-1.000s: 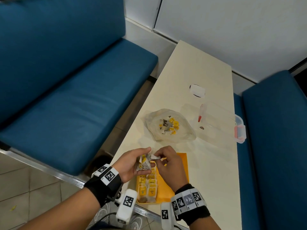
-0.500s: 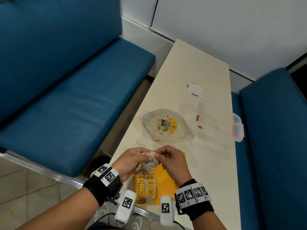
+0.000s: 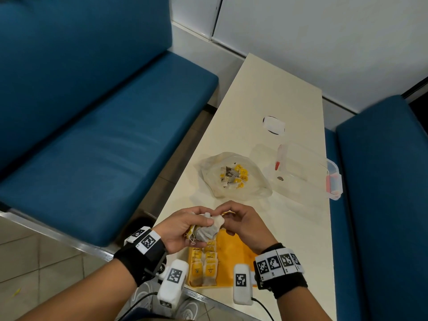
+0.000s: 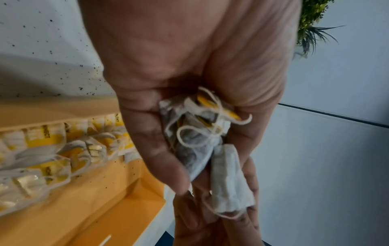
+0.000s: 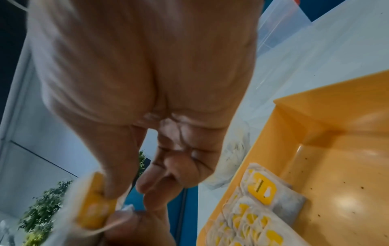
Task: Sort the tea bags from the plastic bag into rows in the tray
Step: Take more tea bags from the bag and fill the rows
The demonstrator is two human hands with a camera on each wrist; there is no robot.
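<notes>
Left hand: the left hand (image 3: 185,228) was curled round a small clump of tea bags (image 4: 195,141), thumb pressing them into the palm, above the near end of the tray.
Right hand: the right hand (image 3: 240,224) pinched one yellow paper tag (image 5: 92,211) between thumb and forefinger, apparently drawing a single bag out of the clump; the other fingers hung loosely curled.
Held bags: strings (image 4: 210,133) were looped and crossed over one another; one pale tea bag (image 4: 228,179) hung lower than the rest.
Tray: the orange tray (image 3: 236,253) sat at the near table edge with two rows of tea bags (image 3: 205,262) along its left side and its right side bare.
Plastic bag: the plastic bag (image 3: 234,176) lay farther up the table (image 3: 266,93), well apart from the tray, with more bags inside.
Other: a clear lidded box (image 3: 308,167) stood to the right of the plastic bag.
Progress: judged partway, two rows begun.
Risk, tangling: pulling by the tag could drag a second bag out by its knotted string, or tear the tag off.
Risk, dropping: a looser left grip might spill the clump onto the laid rows and disorder them.
Risk, tearing: hard tugging could split the thin paper and scatter more leaf dust in the tray.
</notes>
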